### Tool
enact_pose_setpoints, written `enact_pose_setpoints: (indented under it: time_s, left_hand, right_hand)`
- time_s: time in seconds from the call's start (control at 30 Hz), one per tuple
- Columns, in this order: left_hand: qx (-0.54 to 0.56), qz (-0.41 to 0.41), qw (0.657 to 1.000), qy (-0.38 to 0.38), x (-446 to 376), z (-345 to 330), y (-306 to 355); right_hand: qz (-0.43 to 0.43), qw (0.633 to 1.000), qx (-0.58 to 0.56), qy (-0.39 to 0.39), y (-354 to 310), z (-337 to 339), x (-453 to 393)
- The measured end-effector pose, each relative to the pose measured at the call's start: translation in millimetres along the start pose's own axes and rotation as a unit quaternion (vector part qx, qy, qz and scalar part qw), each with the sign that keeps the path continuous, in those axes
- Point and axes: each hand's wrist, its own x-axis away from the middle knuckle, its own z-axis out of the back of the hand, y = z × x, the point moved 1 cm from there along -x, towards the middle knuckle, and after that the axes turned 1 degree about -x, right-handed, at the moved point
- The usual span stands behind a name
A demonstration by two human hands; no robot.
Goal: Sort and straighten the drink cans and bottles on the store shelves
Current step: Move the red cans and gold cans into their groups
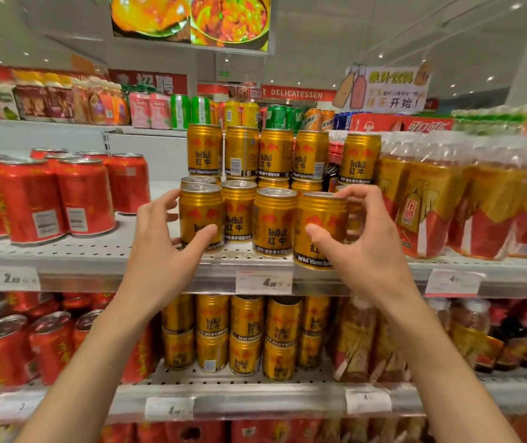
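While the left hand [156, 241] curls its thumb and spread fingers round the leftmost gold metal drink can [201, 215] on the white perforated shelf [102, 254], the right hand [364, 247] clamps thumb and fingers on the rightmost gold can [319, 228] at the shelf's front edge.

You have four gold Red Bull cans along the front of the middle shelf [102, 257]. The leftmost can [201, 215] stands upright near the edge. The rightmost can [319, 230] tilts, its base jutting over the lip. A second tier of gold cans [275, 153] stands stacked behind them.
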Motion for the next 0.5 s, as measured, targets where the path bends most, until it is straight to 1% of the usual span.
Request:
enact_pose_setpoints:
  time_s: [0.17,0.3,0.43,0.5]
  left_hand:
    - [0.003,0.002,1.000,-0.019,-5,-2,-2]
    - [-0.012,0.034,0.999,-0.031,-17,6,1]
    - [-0.005,0.046,0.996,-0.070,-26,9,8]
    - [0.004,0.046,0.996,-0.078,-27,10,8]
  right_hand:
    - [0.026,0.998,0.057,0.017,19,-8,-12]
    - [0.056,0.994,0.089,0.028,36,-22,-9]
    - [0.086,0.985,0.140,0.047,47,-26,-13]
    - [0.091,0.984,0.147,0.048,50,-29,-17]
